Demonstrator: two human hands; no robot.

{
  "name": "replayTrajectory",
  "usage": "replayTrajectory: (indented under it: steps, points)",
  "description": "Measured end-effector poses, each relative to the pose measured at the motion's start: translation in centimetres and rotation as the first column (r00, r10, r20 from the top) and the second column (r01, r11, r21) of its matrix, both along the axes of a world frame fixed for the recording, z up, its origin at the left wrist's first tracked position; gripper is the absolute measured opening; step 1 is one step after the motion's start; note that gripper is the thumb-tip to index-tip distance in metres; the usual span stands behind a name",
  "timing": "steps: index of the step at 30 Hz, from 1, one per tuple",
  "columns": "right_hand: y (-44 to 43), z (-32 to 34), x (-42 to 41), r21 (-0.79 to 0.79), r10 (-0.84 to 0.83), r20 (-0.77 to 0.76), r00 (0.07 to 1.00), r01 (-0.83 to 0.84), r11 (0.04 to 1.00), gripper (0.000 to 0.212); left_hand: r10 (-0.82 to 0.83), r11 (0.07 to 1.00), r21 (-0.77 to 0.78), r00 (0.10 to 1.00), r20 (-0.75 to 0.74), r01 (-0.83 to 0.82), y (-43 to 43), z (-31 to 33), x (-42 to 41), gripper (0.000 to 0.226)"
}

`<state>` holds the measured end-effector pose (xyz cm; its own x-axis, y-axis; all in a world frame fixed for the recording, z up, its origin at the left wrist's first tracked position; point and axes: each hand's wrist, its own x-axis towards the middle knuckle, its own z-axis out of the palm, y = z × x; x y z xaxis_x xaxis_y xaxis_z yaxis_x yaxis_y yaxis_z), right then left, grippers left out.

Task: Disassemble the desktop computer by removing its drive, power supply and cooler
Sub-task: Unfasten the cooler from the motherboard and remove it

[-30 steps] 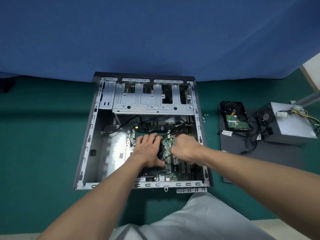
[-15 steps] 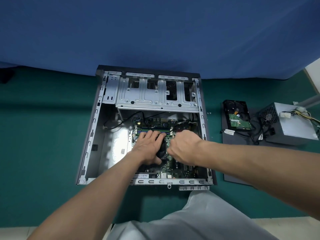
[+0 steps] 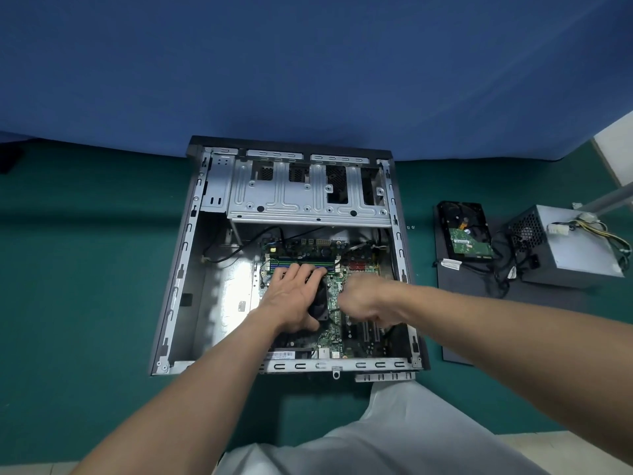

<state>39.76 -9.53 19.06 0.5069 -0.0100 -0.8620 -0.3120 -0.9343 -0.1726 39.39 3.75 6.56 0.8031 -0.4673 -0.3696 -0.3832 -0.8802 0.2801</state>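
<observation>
Open computer case [image 3: 191, 269] lies flat, black cooler [image 3: 319, 303] inside; drive [image 3: 466, 231] and grey power supply [image 3: 579, 250] lie outside, to its right.

Right hand [image 3: 363, 296]: curled fist, sharply outlined before, now motion-blurred above the green printed circuit board [image 3: 334, 286], edged slightly leftward toward the black round plastic cooler fan [image 3: 318, 305].

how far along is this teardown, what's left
Done: the drive and power supply lie outside the case, to its right. In hand: the left hand rests on the cooler, which sits on the motherboard; the right hand is curled beside it. Left: lifting the cooler out.
</observation>
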Motion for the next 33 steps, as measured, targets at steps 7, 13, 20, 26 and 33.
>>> replayTrajectory:
  steps: [7, 13, 20, 26, 33]
  points:
    - [0.4, 0.5, -0.2, -0.438, 0.976, 0.182, 0.115, -0.879, 0.186, 0.025, 0.004, 1.000, -0.012, 1.000, 0.002, -0.004, 0.1, 0.1, 0.0, 0.106]
    - [-1.6, -2.2, -1.5, -0.208, 0.434, 0.710, 0.555, -0.423, 0.882, 0.033, 0.010, 0.999, -0.035, 1.000, 0.003, -0.010, 0.2, 0.1, 0.0, 0.107]
    - [1.1, -4.6, -1.8, 0.725, -0.917, 0.393, 0.073, 0.589, 0.357, 0.050, 0.026, 0.997, -0.067, 1.000, -0.008, -0.026, 0.3, -0.2, 0.0, 0.108]
    - [0.9, -5.7, -1.3, 0.926, -0.943, 0.144, 0.301, 0.295, 0.235, 0.052, 0.028, 0.998, -0.057, 1.000, -0.010, -0.029, 0.3, -0.3, -0.1, 0.107]
    - [-0.7, -5.2, 0.5, 0.833, -0.707, 0.222, 0.671, 0.247, 0.496, 0.063, 0.015, 0.999, -0.034, 1.000, -0.019, -0.015, 0.2, -0.1, 0.1, 0.106]
